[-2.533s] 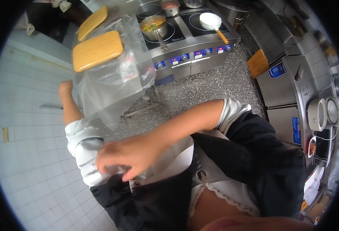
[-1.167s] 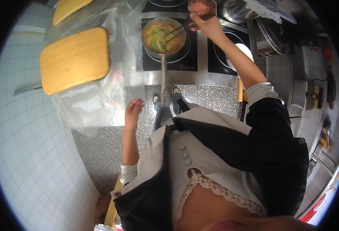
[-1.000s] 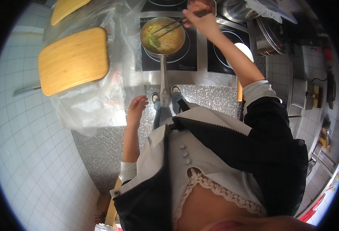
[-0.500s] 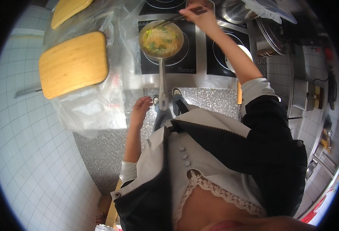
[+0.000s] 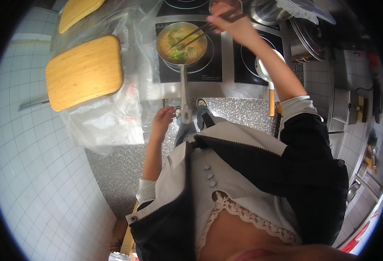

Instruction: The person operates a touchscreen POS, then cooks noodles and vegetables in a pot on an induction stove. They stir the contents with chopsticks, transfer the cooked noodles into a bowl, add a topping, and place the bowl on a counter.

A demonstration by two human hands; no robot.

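Observation:
Chopsticks (image 5: 204, 29), dark and long, are gripped in my right hand (image 5: 232, 27) above the far edge of the right burner. Their tips are apart and dip into the noodles and green leaves (image 5: 186, 51) in broth. This food fills a metal saucepan (image 5: 182, 63) standing on the left burner, its long handle (image 5: 185, 93) pointing toward me. Just left of the handle's end hovers my left hand (image 5: 163, 118), fingers loosely bent and apart, with nothing visible in it. It does not appear to touch the handle.
A white pan with a wooden handle (image 5: 271, 102) sits on the right burner (image 5: 245, 65), partly under my right forearm. To the left, a wooden cutting board (image 5: 85, 74) lies on plastic sheeting (image 5: 104, 126). A large lidded pot (image 5: 306, 41) stands at the right.
My right hand has shifted right, and the chopsticks have spread, their tips lower in the saucepan. Green leaves and noodles have moved about. My left hand has come slightly right, nearer the handle.

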